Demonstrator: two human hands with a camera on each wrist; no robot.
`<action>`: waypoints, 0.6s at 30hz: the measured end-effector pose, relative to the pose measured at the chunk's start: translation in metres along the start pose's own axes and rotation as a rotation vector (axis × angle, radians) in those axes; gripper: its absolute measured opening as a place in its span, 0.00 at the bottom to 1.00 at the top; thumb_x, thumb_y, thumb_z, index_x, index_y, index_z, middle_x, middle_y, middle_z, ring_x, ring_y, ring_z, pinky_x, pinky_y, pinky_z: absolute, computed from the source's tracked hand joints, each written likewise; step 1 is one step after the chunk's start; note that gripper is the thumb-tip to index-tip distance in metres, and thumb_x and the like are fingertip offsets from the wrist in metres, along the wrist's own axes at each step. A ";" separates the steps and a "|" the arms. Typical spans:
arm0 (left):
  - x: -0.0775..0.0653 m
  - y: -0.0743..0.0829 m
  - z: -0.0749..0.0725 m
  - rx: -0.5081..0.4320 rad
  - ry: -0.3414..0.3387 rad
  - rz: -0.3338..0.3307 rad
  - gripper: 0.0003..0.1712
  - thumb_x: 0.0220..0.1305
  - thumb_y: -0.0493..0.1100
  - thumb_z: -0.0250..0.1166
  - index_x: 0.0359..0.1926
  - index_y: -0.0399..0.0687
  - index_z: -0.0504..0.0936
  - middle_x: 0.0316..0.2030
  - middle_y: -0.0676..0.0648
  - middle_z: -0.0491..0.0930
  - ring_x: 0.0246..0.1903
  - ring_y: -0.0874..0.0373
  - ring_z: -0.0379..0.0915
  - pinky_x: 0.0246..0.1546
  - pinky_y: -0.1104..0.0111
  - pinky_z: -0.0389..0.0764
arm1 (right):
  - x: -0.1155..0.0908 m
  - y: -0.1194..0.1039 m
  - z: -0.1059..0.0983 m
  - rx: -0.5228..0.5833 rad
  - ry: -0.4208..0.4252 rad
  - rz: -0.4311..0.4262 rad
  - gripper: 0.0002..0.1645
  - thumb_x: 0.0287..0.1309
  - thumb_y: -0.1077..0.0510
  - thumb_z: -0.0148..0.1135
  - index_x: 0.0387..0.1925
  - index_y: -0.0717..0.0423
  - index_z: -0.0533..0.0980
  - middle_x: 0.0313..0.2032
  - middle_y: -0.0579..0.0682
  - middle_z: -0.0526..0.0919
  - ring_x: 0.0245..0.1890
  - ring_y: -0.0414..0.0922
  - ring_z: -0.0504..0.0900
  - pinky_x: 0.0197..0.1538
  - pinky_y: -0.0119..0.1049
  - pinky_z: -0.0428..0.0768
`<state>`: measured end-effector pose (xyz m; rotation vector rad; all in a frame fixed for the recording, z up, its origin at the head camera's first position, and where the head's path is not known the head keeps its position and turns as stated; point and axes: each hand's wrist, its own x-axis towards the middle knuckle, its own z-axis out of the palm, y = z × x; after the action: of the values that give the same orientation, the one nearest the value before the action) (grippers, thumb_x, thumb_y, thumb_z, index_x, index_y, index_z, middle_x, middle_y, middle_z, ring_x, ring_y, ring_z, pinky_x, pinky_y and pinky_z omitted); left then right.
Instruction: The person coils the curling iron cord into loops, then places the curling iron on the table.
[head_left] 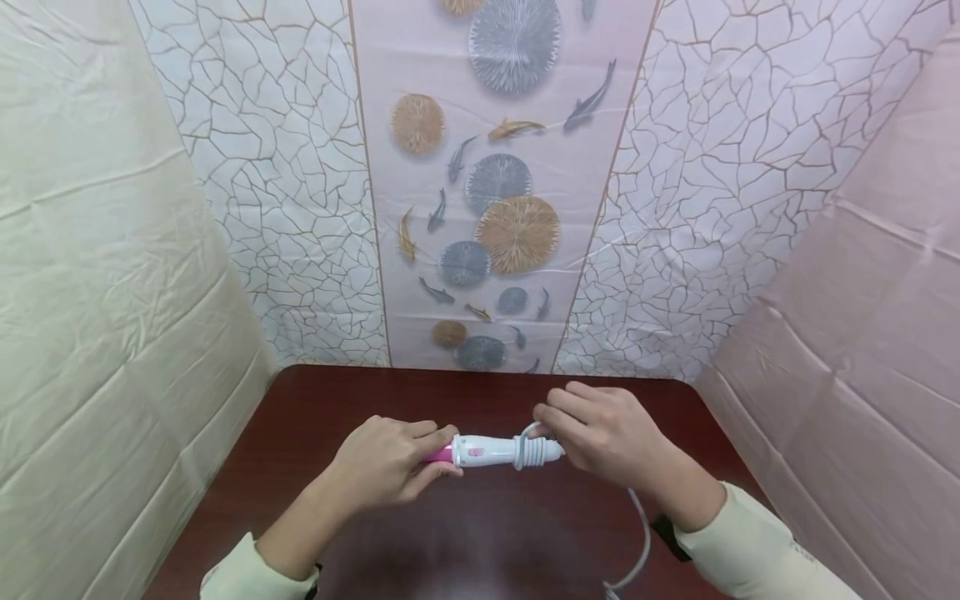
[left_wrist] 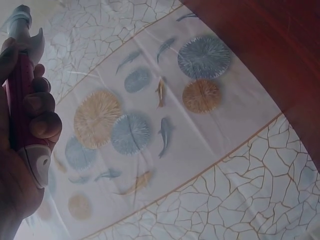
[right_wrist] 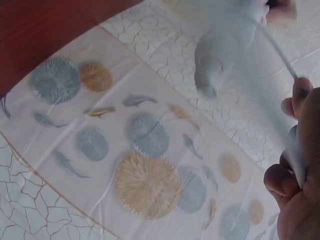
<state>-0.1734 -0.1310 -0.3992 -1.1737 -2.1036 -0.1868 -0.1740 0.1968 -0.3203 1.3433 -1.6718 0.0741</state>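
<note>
A pink and white hair iron [head_left: 486, 452] is held level above the table. My left hand [head_left: 382, 462] grips its pink barrel, with the white handle pointing right. In the left wrist view the fingers curl round the pink barrel [left_wrist: 21, 95], and a white lever [left_wrist: 37, 46] sticks out above them. A pale grey cord [head_left: 534, 452] is wound in several turns round the handle's end. My right hand [head_left: 611, 433] holds the cord just beyond these turns. Close up in the right wrist view, the cord [right_wrist: 272, 112] runs blurred into the curled fingers [right_wrist: 282, 180].
The loose length of cord [head_left: 643, 546] hangs below my right hand toward the table's near side. A dark red-brown table [head_left: 480, 542] lies underneath. Patterned cloth [head_left: 517, 233] stands behind it, and pale creased sheets [head_left: 90, 333] flank both sides.
</note>
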 end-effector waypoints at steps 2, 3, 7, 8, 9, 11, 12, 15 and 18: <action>0.000 0.002 0.001 -0.003 0.000 0.011 0.22 0.71 0.65 0.73 0.54 0.58 0.89 0.26 0.62 0.75 0.20 0.71 0.55 0.20 0.77 0.60 | 0.000 0.005 0.001 -0.001 0.012 0.036 0.21 0.85 0.49 0.58 0.34 0.55 0.84 0.27 0.43 0.77 0.22 0.40 0.73 0.21 0.31 0.74; 0.000 0.002 0.002 -0.004 0.000 0.015 0.22 0.71 0.65 0.73 0.54 0.58 0.89 0.26 0.62 0.75 0.20 0.71 0.55 0.20 0.77 0.60 | -0.001 0.007 0.002 -0.002 0.012 0.058 0.22 0.84 0.47 0.59 0.34 0.56 0.83 0.27 0.44 0.77 0.22 0.40 0.75 0.20 0.33 0.75; -0.001 0.004 0.001 -0.015 0.007 0.021 0.22 0.73 0.66 0.72 0.54 0.58 0.89 0.26 0.62 0.74 0.21 0.72 0.54 0.20 0.77 0.60 | -0.002 0.015 0.005 0.005 -0.027 0.140 0.24 0.84 0.44 0.59 0.37 0.57 0.84 0.30 0.46 0.80 0.23 0.41 0.78 0.20 0.36 0.78; -0.001 0.004 0.000 -0.015 0.011 0.023 0.22 0.73 0.66 0.71 0.55 0.58 0.89 0.26 0.62 0.74 0.21 0.72 0.54 0.20 0.77 0.60 | -0.003 0.016 0.006 0.005 -0.039 0.154 0.24 0.85 0.44 0.58 0.38 0.57 0.84 0.31 0.47 0.80 0.23 0.42 0.78 0.21 0.37 0.78; -0.001 0.005 -0.001 -0.016 0.017 0.025 0.22 0.74 0.66 0.70 0.55 0.58 0.89 0.26 0.62 0.74 0.21 0.72 0.54 0.20 0.77 0.60 | -0.003 0.018 0.007 0.004 -0.051 0.166 0.23 0.85 0.45 0.57 0.38 0.58 0.84 0.32 0.47 0.80 0.22 0.42 0.77 0.21 0.37 0.78; 0.000 0.005 -0.003 -0.015 0.029 0.032 0.22 0.75 0.66 0.69 0.55 0.58 0.89 0.26 0.62 0.74 0.21 0.72 0.55 0.20 0.77 0.61 | -0.004 0.023 0.010 0.006 -0.073 0.185 0.21 0.86 0.49 0.56 0.40 0.57 0.84 0.33 0.48 0.79 0.21 0.42 0.75 0.21 0.37 0.78; 0.001 0.006 -0.005 -0.013 0.035 0.035 0.22 0.76 0.66 0.68 0.55 0.57 0.89 0.26 0.62 0.74 0.21 0.72 0.55 0.20 0.77 0.61 | -0.004 0.025 0.011 0.013 -0.077 0.192 0.18 0.85 0.51 0.57 0.40 0.57 0.84 0.33 0.48 0.79 0.20 0.41 0.73 0.20 0.36 0.76; 0.003 0.007 -0.009 0.000 0.049 0.046 0.23 0.79 0.66 0.64 0.55 0.56 0.88 0.27 0.61 0.74 0.21 0.72 0.56 0.19 0.77 0.62 | -0.007 0.033 0.016 0.047 -0.104 0.234 0.10 0.78 0.63 0.58 0.43 0.55 0.86 0.34 0.47 0.80 0.18 0.39 0.68 0.18 0.32 0.69; 0.005 0.008 -0.012 0.012 0.052 0.059 0.25 0.82 0.66 0.60 0.55 0.53 0.87 0.27 0.60 0.74 0.21 0.71 0.57 0.19 0.76 0.62 | -0.012 0.042 0.022 0.082 -0.150 0.304 0.14 0.66 0.72 0.62 0.44 0.52 0.86 0.34 0.46 0.79 0.18 0.37 0.65 0.19 0.29 0.64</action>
<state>-0.1629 -0.1281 -0.3883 -1.2100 -2.0201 -0.1752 -0.2208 0.2093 -0.3198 1.1675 -2.0100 0.2254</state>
